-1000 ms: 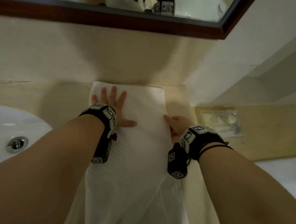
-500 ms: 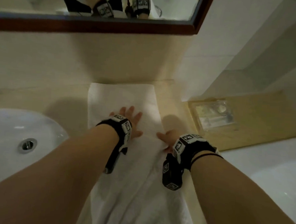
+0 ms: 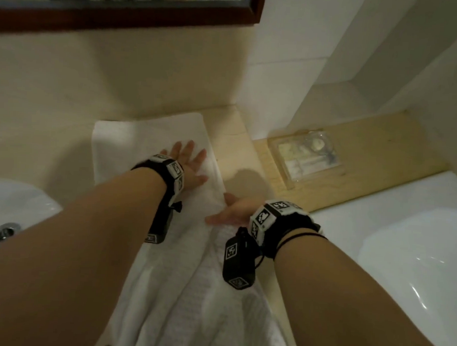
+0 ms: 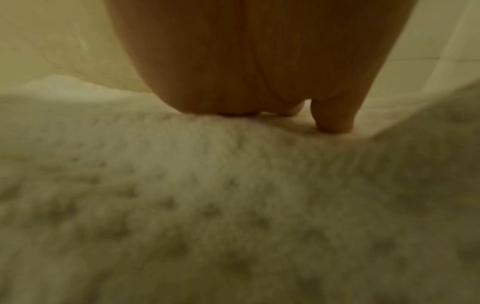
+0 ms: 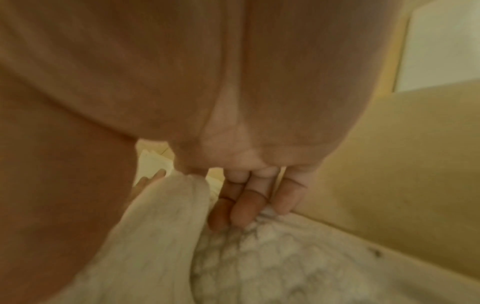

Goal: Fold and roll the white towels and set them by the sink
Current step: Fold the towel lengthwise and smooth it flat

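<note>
White towel (image 3: 155, 142) lengthwise on beige counter (image 3: 239, 147) beside sink (image 3: 16, 204), left hand (image 3: 188, 165) flat on it, fingers spread, right hand (image 3: 233, 212) pinching its right edge fold.

You will find no word, brand name or number that can be read in these views. The only signs are the black-and-white square marker patterns on the left wristband (image 3: 174, 170) and on the right wristband (image 3: 270, 214), and on the small black units hanging under each wrist; these are coded patterns, not letters. The clear packet (image 3: 306, 157) on the tabletop (image 3: 376, 159) is too blurred to read.
</note>
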`<state>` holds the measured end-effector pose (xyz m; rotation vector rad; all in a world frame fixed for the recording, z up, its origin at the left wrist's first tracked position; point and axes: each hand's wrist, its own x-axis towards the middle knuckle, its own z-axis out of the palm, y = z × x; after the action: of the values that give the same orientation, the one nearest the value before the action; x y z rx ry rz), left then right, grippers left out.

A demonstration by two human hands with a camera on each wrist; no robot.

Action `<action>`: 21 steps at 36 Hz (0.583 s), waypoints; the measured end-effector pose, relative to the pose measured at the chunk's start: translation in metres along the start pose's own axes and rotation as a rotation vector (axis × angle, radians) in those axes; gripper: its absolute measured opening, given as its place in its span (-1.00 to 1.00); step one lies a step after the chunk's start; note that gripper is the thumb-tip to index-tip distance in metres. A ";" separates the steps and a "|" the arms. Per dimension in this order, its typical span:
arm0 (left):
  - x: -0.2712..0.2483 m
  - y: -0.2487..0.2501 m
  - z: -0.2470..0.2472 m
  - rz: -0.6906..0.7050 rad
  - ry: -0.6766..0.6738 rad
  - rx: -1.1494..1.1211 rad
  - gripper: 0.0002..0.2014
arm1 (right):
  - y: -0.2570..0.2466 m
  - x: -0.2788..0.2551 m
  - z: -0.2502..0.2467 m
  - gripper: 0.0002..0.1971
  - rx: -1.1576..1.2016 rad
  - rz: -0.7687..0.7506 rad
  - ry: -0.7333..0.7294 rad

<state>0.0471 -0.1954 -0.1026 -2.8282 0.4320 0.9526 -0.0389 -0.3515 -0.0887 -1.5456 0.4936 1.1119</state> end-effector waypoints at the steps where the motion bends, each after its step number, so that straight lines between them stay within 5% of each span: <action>1: -0.002 -0.001 0.000 0.001 0.011 -0.020 -0.28 | 0.001 0.003 0.001 -0.11 -0.042 0.000 -0.013; 4: -0.009 -0.001 0.000 -0.001 0.031 -0.078 -0.30 | -0.001 0.005 0.007 0.21 -0.213 0.043 -0.058; 8: -0.033 -0.009 0.005 -0.054 0.046 -0.148 -0.37 | -0.001 -0.001 0.020 0.04 -0.423 0.002 0.130; 11: -0.060 -0.019 0.018 -0.091 0.078 -0.162 -0.41 | 0.012 0.000 0.039 0.09 -0.563 -0.112 0.301; 17: -0.107 -0.035 0.044 -0.160 0.077 -0.300 -0.41 | 0.021 -0.016 0.064 -0.14 -0.434 -0.247 0.494; 21: -0.131 -0.036 0.067 -0.174 0.094 -0.333 -0.42 | 0.024 -0.024 0.078 -0.62 -0.337 -0.231 0.462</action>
<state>-0.0801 -0.1174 -0.0749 -3.1508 0.0334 0.9350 -0.0986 -0.2928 -0.0768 -2.1148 0.4313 0.6781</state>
